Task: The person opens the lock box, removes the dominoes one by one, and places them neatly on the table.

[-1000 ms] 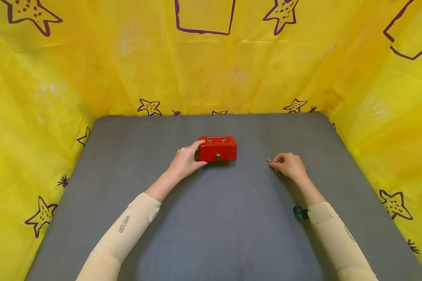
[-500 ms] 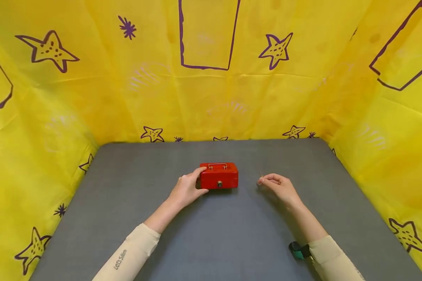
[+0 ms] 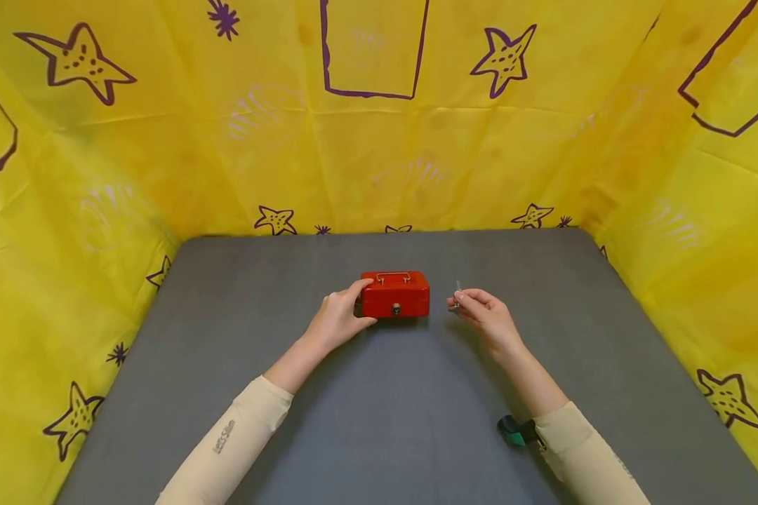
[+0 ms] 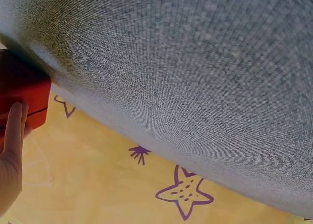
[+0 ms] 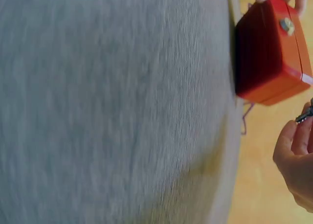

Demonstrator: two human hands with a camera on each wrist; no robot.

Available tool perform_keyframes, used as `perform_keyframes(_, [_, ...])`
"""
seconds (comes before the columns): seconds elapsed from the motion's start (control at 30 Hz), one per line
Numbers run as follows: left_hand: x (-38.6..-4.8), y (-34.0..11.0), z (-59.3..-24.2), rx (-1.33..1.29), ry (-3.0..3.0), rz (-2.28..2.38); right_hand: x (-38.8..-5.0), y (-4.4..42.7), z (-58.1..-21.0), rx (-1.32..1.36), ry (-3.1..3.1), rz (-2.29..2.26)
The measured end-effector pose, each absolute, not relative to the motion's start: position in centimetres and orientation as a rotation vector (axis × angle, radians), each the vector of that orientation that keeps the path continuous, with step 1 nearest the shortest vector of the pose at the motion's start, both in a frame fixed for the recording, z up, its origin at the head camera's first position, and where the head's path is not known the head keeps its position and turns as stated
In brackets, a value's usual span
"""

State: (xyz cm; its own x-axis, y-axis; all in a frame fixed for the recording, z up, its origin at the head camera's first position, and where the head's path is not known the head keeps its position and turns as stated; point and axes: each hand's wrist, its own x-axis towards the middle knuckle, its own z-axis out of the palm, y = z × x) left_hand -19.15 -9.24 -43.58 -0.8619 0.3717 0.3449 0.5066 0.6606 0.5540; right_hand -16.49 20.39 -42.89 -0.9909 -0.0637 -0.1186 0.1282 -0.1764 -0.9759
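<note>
A small red metal cash box (image 3: 410,300) with a wire carrying handle on its lid stands on the grey table, its front lock (image 3: 396,308) facing me. My left hand (image 3: 336,320) grips the box's left end, fingers over the top and thumb low at the front. Just right of the box, apart from it, my right hand (image 3: 489,324) pinches a small metal key (image 3: 458,285) between thumb and fingers. In the right wrist view the toothed blade of the key (image 5: 304,116) sticks out past the fingertips. Its other end is mostly covered by the hand.
The grey cloth-covered table (image 3: 379,421) has yellow fabric walls (image 3: 366,161) with purple star drawings at its back and both sides. A dark band with a green part (image 3: 514,431) sits on the right wrist, near the sleeve.
My right hand has moved left towards the box with the key, which now points upward. The left hand stays on the box. The head view has tilted up, then slightly back down.
</note>
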Motion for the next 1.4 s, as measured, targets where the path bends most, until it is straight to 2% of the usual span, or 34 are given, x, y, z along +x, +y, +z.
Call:
perform_keyframes(0.4, [-18.9, -9.3, -43.6, -0.683, -2.72, -0.983, -15.2, 17.1, -43.2, 0.01, 1.978, -2.211])
perform_keyframes(0.6, [-19.7, -9.5, -43.5, -0.679, -2.714, -0.955, -15.8, 15.5, -43.8, -0.007, 2.027, -2.152])
perform_keyframes(1.07, [-18.9, -8.9, -43.6, -0.695, -2.663, -0.953, -14.6, 13.6, -43.7, -0.183, 2.754, -1.517])
perform_keyframes(1.4, [-19.0, -9.1, -43.7, -0.679, -2.695, -0.939, -15.1, 13.0, -43.9, -0.112, 2.697, -1.555])
